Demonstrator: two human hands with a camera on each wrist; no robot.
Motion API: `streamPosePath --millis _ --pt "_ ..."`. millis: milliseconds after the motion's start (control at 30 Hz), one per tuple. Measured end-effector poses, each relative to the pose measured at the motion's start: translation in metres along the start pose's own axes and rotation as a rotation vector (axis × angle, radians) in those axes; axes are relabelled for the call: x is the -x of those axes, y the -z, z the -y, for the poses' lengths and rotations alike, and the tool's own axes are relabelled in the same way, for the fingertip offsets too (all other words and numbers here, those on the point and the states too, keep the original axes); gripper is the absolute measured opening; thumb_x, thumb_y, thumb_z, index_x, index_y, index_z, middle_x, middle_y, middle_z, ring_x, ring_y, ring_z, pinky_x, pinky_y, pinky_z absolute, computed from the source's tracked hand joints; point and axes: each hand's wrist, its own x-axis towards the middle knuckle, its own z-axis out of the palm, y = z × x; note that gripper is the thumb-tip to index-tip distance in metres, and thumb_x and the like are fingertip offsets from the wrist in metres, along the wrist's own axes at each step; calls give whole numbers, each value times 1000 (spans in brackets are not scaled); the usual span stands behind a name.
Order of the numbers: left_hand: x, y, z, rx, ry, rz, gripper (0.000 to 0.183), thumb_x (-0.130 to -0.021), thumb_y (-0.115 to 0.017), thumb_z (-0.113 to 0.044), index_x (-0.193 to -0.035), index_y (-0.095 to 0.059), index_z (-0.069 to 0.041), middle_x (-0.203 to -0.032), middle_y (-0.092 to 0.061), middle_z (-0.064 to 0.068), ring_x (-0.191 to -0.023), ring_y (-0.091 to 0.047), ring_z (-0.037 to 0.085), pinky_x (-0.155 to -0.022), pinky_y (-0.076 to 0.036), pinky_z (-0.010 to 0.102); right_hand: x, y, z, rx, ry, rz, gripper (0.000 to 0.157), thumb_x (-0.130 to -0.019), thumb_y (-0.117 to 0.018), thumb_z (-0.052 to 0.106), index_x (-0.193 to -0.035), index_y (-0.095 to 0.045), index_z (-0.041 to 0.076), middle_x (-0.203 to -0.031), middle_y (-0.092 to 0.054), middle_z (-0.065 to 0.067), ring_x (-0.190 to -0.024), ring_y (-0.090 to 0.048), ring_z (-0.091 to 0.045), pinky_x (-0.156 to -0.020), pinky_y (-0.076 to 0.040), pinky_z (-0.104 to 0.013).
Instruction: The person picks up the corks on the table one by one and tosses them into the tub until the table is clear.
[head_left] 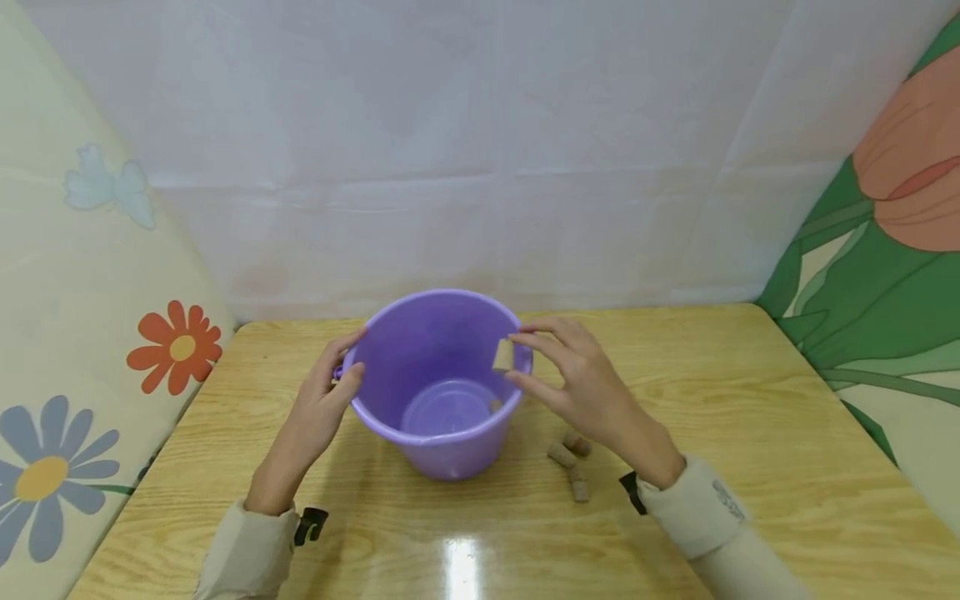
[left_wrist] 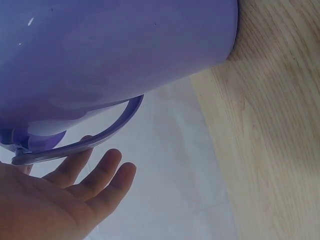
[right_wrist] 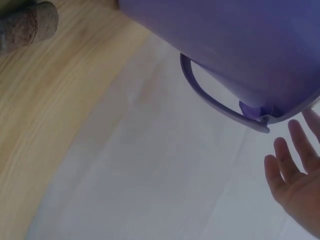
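A purple bucket [head_left: 450, 454] stands on the table with its mouth tipped towards the head camera. At its left rim, my left hand [head_left: 318, 396] grips the edge, the thumb over the rim. The left wrist view shows the other fingers [left_wrist: 97, 180] beside the curved handle [left_wrist: 117, 125]. My right hand [head_left: 588, 387] pinches a tan cork [head_left: 504, 356] between thumb and fingers, over the inner right side of the bucket. Inside, a small tan piece [head_left: 495, 406] lies low by the right wall. In the right wrist view, the pinched cork is hidden.
Several corks [head_left: 561, 455] lie on the wooden table [head_left: 720, 400] to the right of the bucket, below my right forearm. A white cloth [head_left: 420, 150] hangs behind the table's back edge. Flower-patterned panels [head_left: 75, 275] stand at both sides.
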Motion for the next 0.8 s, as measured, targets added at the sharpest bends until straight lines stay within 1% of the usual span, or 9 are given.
streamPosePath --millis 233,500,600,800 --pt "-1 0 -1 -1 2 9 47 -106 -43 -24 -152 -38 -18 -125 -56 20 -95 -52 23 -77 -46 27 0 0 1 -25 -32 20 47 -79 -82 20 -120 -68 1 -125 -63 -15 -120 -55 -32 -103 -44 -53" --pt "0 0 0 0 0 9 47 -106 -43 -24 -152 -38 -20 -126 -56 20 -95 -51 23 -77 -46 28 1 0 1 -29 -82 62 46 -84 -78 25 -123 -67 3 -130 -60 -14 -125 -52 -31 -106 -42 -53" --pt "1 1 0 5 -2 9 47 -106 -43 -23 -152 -38 -20 -125 -56 20 -95 -51 24 -77 -46 28 2 -1 1 -29 -79 57 45 -84 -77 24 -123 -67 3 -130 -60 -13 -124 -53 -31 -105 -42 -54" --pt "1 1 0 5 0 11 47 -106 -43 -24 -152 -38 -19 -126 -56 21 -96 -51 24 -77 -46 28 4 0 0 -21 -39 14 45 -81 -80 21 -121 -68 3 -128 -61 -15 -122 -54 -33 -104 -43 -54"
